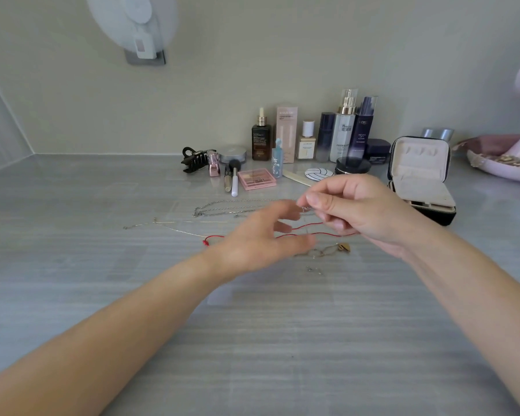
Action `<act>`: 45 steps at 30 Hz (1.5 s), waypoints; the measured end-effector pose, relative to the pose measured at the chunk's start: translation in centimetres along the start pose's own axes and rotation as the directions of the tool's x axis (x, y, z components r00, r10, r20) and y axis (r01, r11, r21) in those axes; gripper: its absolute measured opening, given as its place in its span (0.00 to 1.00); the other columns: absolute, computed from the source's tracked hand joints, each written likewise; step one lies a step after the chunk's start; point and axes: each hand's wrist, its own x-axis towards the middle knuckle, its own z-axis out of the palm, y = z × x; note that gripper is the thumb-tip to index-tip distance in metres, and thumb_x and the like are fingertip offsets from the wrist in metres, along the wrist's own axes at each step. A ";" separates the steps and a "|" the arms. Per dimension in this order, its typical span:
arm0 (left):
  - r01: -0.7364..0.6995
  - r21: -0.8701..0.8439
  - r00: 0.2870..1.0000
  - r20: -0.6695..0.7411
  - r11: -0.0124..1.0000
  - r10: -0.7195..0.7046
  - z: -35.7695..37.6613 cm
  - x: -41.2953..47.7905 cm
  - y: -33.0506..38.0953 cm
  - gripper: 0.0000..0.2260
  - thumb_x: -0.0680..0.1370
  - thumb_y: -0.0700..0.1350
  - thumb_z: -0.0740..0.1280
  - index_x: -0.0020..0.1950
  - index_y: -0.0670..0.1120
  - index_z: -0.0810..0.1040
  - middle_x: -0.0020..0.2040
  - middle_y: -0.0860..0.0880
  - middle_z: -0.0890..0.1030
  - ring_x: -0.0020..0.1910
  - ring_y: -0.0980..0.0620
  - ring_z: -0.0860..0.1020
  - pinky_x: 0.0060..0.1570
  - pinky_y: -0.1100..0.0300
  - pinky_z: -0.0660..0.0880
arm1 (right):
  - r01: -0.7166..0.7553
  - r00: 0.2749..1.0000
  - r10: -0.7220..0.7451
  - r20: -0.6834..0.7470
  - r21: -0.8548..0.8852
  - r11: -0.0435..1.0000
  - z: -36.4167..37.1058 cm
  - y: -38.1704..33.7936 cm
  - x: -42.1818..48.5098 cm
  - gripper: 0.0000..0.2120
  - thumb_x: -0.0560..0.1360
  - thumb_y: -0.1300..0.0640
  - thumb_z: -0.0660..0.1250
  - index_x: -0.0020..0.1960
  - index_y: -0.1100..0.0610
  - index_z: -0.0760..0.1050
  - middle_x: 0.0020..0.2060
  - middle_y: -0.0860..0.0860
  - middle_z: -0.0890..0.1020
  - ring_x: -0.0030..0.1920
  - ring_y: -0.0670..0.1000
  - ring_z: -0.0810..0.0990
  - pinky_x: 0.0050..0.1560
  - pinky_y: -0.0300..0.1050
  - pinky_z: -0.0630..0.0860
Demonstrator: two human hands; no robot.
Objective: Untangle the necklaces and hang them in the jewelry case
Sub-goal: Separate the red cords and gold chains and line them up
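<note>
right hand [351, 211] pinches silver chain [222, 209] | left hand [258, 238] loose, fingers spread, over red cord [306, 226] | jewelry case [421, 175] open, table's [102, 265] right edge

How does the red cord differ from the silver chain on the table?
The red cord is smooth thread; the silver chain is metal links. The cord lies in front, the chain behind it, nearer the cosmetics. Both lie stretched across the table, outside the jewelry case.
</note>
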 end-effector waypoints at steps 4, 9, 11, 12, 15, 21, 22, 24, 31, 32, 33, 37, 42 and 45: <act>-0.024 -0.257 0.999 -0.052 0.966 0.011 0.1 -0.1 0.6 0.06 0.70 0.48 0.68 0.33 0.52 0.79 0.43 0.53 0.80 0.46 0.56 0.76 0.51 0.59 0.70 | 0.011 1.000 -0.010 -0.017 0.039 0.999 0.1 0.0 0.1 0.06 0.75 0.59 0.64 0.42 0.55 0.80 0.23 0.45 0.72 0.22 0.42 0.66 0.24 0.33 0.59; 0.012 -0.581 0.996 -0.069 0.814 -0.064 -1.7 0.8 0.1 0.16 0.72 0.48 0.63 0.23 0.50 0.69 0.34 0.53 0.80 0.40 0.55 0.78 0.47 0.56 0.69 | 0.003 0.997 0.003 -0.079 0.078 0.997 -0.3 0.2 0.2 0.05 0.74 0.59 0.65 0.43 0.57 0.79 0.22 0.45 0.74 0.20 0.41 0.62 0.23 0.32 0.57; 0.037 -0.665 0.993 -0.062 0.746 -0.104 -2.1 1.0 -0.2 0.19 0.76 0.47 0.60 0.23 0.49 0.66 0.30 0.53 0.78 0.37 0.54 0.77 0.46 0.56 0.68 | 0.018 0.996 -0.010 -0.091 0.094 0.995 -0.3 0.2 0.2 0.05 0.74 0.59 0.65 0.43 0.56 0.80 0.23 0.46 0.73 0.20 0.42 0.62 0.23 0.33 0.57; 0.044 -0.690 0.991 -0.064 0.723 -0.121 -2.2 1.0 -0.2 0.20 0.76 0.47 0.59 0.23 0.49 0.66 0.29 0.53 0.76 0.35 0.54 0.77 0.45 0.56 0.68 | 0.027 0.995 -0.016 -0.100 0.105 0.994 -0.4 0.2 0.3 0.05 0.73 0.59 0.65 0.43 0.56 0.80 0.24 0.46 0.73 0.20 0.42 0.61 0.24 0.34 0.56; 0.058 -0.723 0.984 -0.075 0.688 -0.162 -2.4 1.1 -0.1 0.20 0.76 0.48 0.58 0.23 0.50 0.67 0.25 0.53 0.72 0.30 0.54 0.76 0.43 0.57 0.68 | 0.046 0.992 -0.030 -0.121 0.133 0.990 -0.5 0.2 0.3 0.05 0.73 0.60 0.66 0.41 0.55 0.80 0.25 0.49 0.73 0.20 0.43 0.60 0.24 0.35 0.55; 0.074 -0.724 0.965 -0.122 0.686 -0.233 -2.8 1.2 -0.1 0.18 0.75 0.48 0.59 0.25 0.48 0.66 0.23 0.52 0.64 0.27 0.52 0.67 0.38 0.58 0.67 | 0.048 0.990 -0.031 -0.139 0.122 0.991 -0.7 0.3 0.4 0.05 0.73 0.60 0.65 0.43 0.57 0.80 0.25 0.48 0.73 0.20 0.43 0.60 0.25 0.37 0.55; 0.078 -0.721 0.963 -0.126 0.689 -0.240 -2.9 1.2 -0.2 0.18 0.75 0.48 0.59 0.25 0.48 0.65 0.22 0.52 0.63 0.27 0.53 0.67 0.38 0.58 0.66 | 0.046 0.989 -0.028 -0.143 0.120 0.992 -0.7 0.4 0.4 0.05 0.73 0.60 0.65 0.43 0.57 0.80 0.25 0.48 0.73 0.20 0.42 0.61 0.24 0.37 0.55; 0.081 -0.711 0.960 -0.132 0.699 -0.245 -3.1 1.3 -0.3 0.17 0.76 0.48 0.59 0.26 0.48 0.65 0.22 0.53 0.63 0.26 0.53 0.66 0.38 0.59 0.66 | 0.038 0.989 -0.021 -0.146 0.117 0.992 -0.9 0.6 0.5 0.05 0.73 0.60 0.66 0.44 0.57 0.81 0.26 0.49 0.73 0.20 0.43 0.62 0.23 0.35 0.56; 0.034 -0.691 0.961 -0.177 0.722 -0.214 -3.6 1.6 -1.1 0.16 0.76 0.49 0.62 0.28 0.49 0.69 0.23 0.54 0.65 0.25 0.56 0.68 0.37 0.61 0.67 | -0.034 0.993 0.036 -0.108 0.016 0.999 -1.3 1.2 0.9 0.05 0.71 0.62 0.68 0.43 0.55 0.81 0.26 0.47 0.80 0.25 0.42 0.71 0.23 0.29 0.65; 0.019 -0.697 0.963 -0.180 0.717 -0.201 -3.7 1.6 -1.2 0.16 0.76 0.50 0.62 0.27 0.50 0.70 0.23 0.55 0.66 0.26 0.56 0.68 0.37 0.61 0.67 | -0.043 0.993 0.042 -0.112 -0.008 0.999 -1.3 1.3 0.9 0.04 0.71 0.62 0.69 0.42 0.54 0.81 0.26 0.46 0.81 0.25 0.42 0.72 0.24 0.29 0.66; 0.005 -0.703 0.966 -0.181 0.711 -0.186 -3.7 1.6 -1.3 0.16 0.75 0.50 0.63 0.27 0.50 0.71 0.23 0.55 0.66 0.26 0.56 0.69 0.38 0.61 0.67 | -0.049 0.992 0.046 -0.115 -0.023 0.999 -1.3 1.3 1.0 0.04 0.70 0.62 0.70 0.41 0.54 0.81 0.25 0.46 0.81 0.26 0.41 0.72 0.25 0.29 0.67; -0.025 -0.730 0.977 -0.162 0.683 -0.137 -3.5 1.4 -1.1 0.18 0.74 0.54 0.61 0.26 0.49 0.69 0.25 0.53 0.69 0.32 0.54 0.72 0.42 0.59 0.70 | -0.049 0.985 0.041 -0.165 -0.043 0.998 -1.2 1.4 1.1 0.05 0.71 0.63 0.69 0.39 0.54 0.80 0.24 0.46 0.80 0.23 0.40 0.71 0.24 0.29 0.67; -0.028 -0.770 0.981 -0.143 0.638 -0.130 -3.8 1.3 -0.7 0.19 0.77 0.52 0.58 0.28 0.47 0.70 0.22 0.52 0.65 0.25 0.53 0.72 0.41 0.57 0.72 | -0.040 0.966 0.033 -0.256 -0.022 0.999 -1.7 1.5 1.2 0.06 0.72 0.63 0.68 0.39 0.54 0.79 0.26 0.45 0.78 0.24 0.42 0.69 0.25 0.30 0.68; -0.005 -0.725 0.982 -0.133 0.689 -0.133 -3.9 1.3 -0.9 0.15 0.77 0.50 0.58 0.31 0.47 0.71 0.22 0.54 0.63 0.24 0.55 0.67 0.37 0.59 0.67 | -0.036 0.962 0.036 -0.269 0.007 0.999 -1.7 1.5 1.2 0.06 0.72 0.63 0.67 0.39 0.55 0.78 0.27 0.47 0.78 0.24 0.43 0.69 0.23 0.31 0.66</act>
